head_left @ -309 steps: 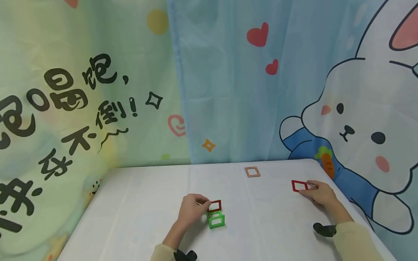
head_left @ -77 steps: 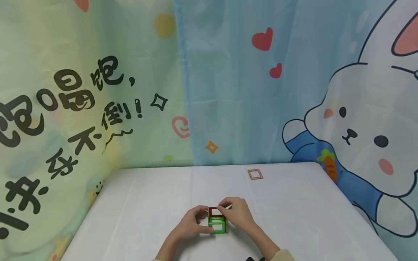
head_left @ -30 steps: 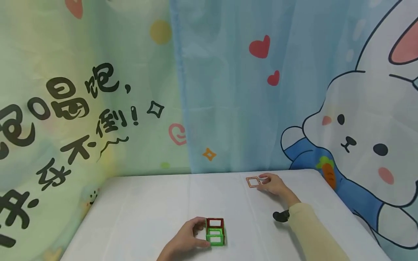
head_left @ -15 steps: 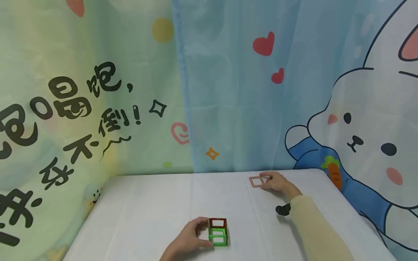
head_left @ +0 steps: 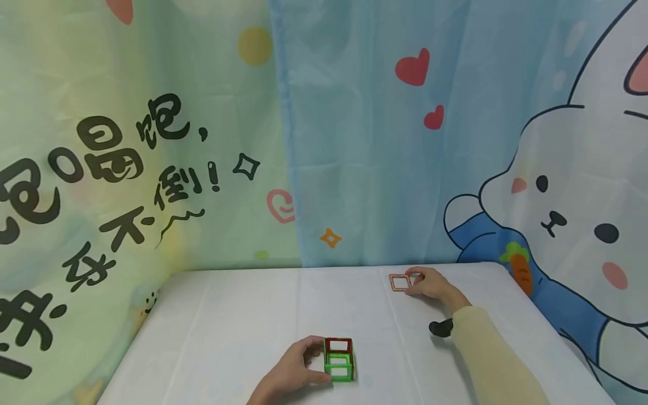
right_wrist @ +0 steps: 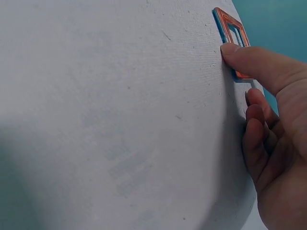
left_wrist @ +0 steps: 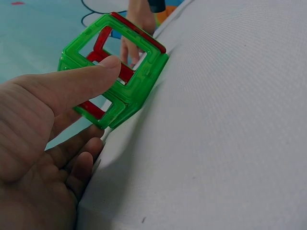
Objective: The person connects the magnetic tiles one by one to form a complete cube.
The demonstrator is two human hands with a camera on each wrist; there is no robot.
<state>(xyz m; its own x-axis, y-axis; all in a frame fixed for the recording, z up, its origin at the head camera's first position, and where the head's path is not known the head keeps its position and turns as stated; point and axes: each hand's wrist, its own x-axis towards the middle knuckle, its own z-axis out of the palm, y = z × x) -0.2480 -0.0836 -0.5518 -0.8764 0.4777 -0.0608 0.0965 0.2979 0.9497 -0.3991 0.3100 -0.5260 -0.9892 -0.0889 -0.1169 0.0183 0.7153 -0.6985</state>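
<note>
In the head view my left hand (head_left: 296, 365) grips the left side of a small open box (head_left: 338, 360) of green and red square magnetic tiles near the table's front. The left wrist view shows the thumb lying across a green tile (left_wrist: 136, 72) of that box, with red tiles (left_wrist: 139, 32) behind and at its edge; the fingers beyond are partly hidden. Farther back, my right hand (head_left: 430, 283) pinches an orange magnetic tile (head_left: 392, 283) by its right side. In the right wrist view the thumb presses the tile (right_wrist: 221, 21), whose near edge looks blue.
A white cloth covers the table (head_left: 228, 326). Behind it hangs a printed curtain (head_left: 354, 214) with a cartoon rabbit on the right. A dark strap piece (head_left: 441, 328) sticks out from the right wrist beside the sleeve (head_left: 486, 343).
Red tiles held separately at first have joined the green ones in the box. My right hand has moved from the box to the orange tile and turned it slightly; my left hand stays at the box.
</note>
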